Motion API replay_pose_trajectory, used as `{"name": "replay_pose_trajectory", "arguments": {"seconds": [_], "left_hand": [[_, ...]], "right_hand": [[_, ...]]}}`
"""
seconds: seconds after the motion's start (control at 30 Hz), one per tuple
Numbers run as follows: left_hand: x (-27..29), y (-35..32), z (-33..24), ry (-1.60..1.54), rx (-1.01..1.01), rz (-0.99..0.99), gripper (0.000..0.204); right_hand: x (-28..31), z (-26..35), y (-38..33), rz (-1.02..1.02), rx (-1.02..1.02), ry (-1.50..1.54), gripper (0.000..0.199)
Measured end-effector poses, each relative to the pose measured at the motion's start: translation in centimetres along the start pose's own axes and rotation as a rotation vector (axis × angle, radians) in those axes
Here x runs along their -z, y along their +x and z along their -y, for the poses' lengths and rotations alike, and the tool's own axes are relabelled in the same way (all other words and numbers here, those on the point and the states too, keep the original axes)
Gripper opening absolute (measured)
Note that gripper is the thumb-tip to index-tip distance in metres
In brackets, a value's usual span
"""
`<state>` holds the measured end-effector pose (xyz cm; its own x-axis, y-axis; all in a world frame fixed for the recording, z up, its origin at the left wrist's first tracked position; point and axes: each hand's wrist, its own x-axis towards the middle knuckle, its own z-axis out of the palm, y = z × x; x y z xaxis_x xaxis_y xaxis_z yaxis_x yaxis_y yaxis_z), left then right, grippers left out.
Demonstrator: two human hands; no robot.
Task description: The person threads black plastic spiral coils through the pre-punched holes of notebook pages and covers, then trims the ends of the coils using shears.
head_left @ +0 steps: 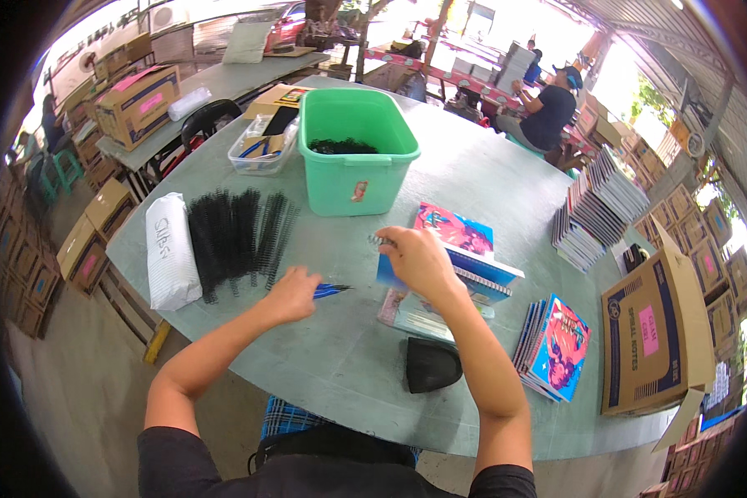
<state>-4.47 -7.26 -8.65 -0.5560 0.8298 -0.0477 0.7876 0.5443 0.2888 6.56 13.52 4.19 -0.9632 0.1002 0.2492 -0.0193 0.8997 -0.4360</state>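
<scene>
The right hand [421, 261] pinches the end of a spiral coil [379, 241] between thumb and fingertips, over the middle of the table [307, 365], just in front of the green plastic tub [357, 191]. Below that hand are blue spiral-bound notebooks [483, 288], their wire-bound edges running left to right and angling slightly toward the table's near right corner. A pink-and-blue notebook cover [456, 228] lies flat behind them. The left hand [293, 295] is curled at a slim blue-handled tool [332, 290], whose long axis points right with its dark tip outward; the hand is blurred, so I cannot tell whether it grips the tool.

Toward the table's left edge, thin black coils [241, 236] lie fanned, springy and ridged, long axes running from the far side toward the near edge, beside a white plastic-wrapped bundle [173, 253]. More black coils fill the smooth-walled tub's bottom. By the near edge sit a matte black round-ended object [432, 365] and a glossy notebook stack [554, 344], left of a corrugated cardboard box [656, 332].
</scene>
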Motion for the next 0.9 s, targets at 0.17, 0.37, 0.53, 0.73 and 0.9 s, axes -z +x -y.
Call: {"name": "replay_pose_trajectory", "arguments": {"seconds": [0.17, 0.37, 0.53, 0.73, 0.9], "left_hand": [[5.5, 0.2, -5.7, -0.639, -0.103, -0.083, 0.041], [7.6, 0.2, -8.1, -1.081, 0.096, 0.068, 0.037], [7.4, 1.7, -7.5, -0.684, 0.009, -0.033, 0.034], [6.8, 0.7, -7.1, -1.055, 0.022, 0.118, 0.032], [9.1, 0.3, -8.3, -1.585, 0.202, 0.507, 0.032]], "right_hand": [[0.5, -0.6, 0.7, -0.058, -0.093, 0.13, 0.026], [0.9, 0.0, 0.9, 0.01, -0.044, 0.228, 0.029], [0.0, -1.3, 0.7, 0.0, 0.113, 0.206, 0.025], [0.0, -1.0, 0.4, -0.176, -0.035, 0.097, 0.021], [-0.6, -0.6, 0.0, -0.223, -0.044, 0.083, 0.022]]}}
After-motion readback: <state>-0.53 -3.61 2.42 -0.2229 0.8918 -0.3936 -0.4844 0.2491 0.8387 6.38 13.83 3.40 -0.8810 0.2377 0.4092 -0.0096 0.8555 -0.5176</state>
